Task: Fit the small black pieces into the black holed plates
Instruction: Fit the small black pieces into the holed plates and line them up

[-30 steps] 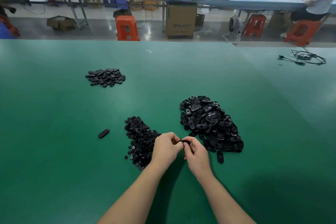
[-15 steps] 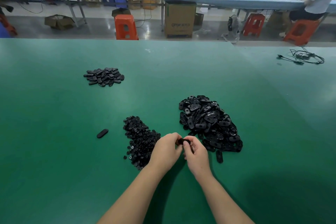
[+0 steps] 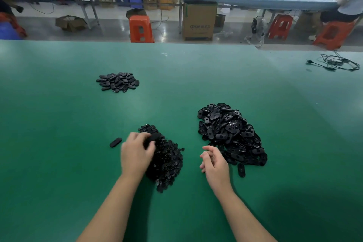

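A heap of small black pieces (image 3: 170, 163) lies on the green table (image 3: 59, 143) in front of me. To its right is a bigger heap of black holed plates (image 3: 229, 133). My left hand (image 3: 136, 153), blurred by motion, is over the left side of the small-piece heap and grips one black oval plate (image 3: 152, 137) at its fingertips. My right hand (image 3: 214, 163) hovers just left of the plate heap with fingers loosely curled and nothing in them. Further back on the left sits a small pile of oval plates (image 3: 117, 82).
One loose plate (image 3: 115, 142) lies left of my left hand, another (image 3: 241, 170) right of my right hand. A black cable (image 3: 337, 62) lies coiled at the table's far right. Beyond the far edge are orange stools (image 3: 141, 28), a cardboard box (image 3: 199, 22) and a seated person (image 3: 351, 0).
My hands, which were together on one plate, have come apart. The left hand has carried the plate left and forward over the small-piece heap; the right hand has let go and drawn right.
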Motion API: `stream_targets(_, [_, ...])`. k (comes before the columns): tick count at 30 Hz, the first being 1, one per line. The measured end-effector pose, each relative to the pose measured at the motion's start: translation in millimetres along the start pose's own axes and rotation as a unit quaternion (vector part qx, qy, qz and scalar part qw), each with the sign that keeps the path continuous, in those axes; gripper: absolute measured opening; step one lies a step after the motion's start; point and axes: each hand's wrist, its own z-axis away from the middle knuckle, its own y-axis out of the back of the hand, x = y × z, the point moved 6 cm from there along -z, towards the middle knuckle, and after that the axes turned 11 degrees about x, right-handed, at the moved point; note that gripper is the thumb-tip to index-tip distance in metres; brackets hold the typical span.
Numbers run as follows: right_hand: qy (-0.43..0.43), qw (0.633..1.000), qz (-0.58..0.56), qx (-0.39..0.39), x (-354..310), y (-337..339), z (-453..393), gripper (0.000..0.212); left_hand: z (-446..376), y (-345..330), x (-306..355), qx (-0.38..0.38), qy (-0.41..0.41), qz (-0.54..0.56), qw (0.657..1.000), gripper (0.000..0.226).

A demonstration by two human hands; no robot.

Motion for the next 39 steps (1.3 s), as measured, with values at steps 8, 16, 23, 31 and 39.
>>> stream_targets(8, [0.008,1.0,0.007,0.005,-0.3,-0.9,0.3,0.014,-3.6,37.2,-102.0,0.016,0.102,-0.131,0.986,0.03])
stream_targets(16, [0.009,1.0,0.027,0.002,0.1,-0.9,0.1,0.016,-4.3,41.5,-88.6,0.022,-0.069,-0.155,0.985,0.019])
stream_targets(23, [0.005,0.999,0.034,-0.001,0.5,-1.4,0.9,0.016,-5.5,38.8,-103.0,-0.025,-0.04,-0.194,0.98,0.028])
stream_targets(31, [0.005,0.999,0.033,0.002,-1.0,-1.5,1.2,0.013,-16.7,38.3,-117.4,-0.052,0.071,-0.258,0.962,0.048])
stream_targets(39, [0.011,0.999,0.044,0.001,-2.1,-1.3,1.3,0.012,-8.5,18.4,-62.2,0.001,0.055,-0.094,0.994,0.028])
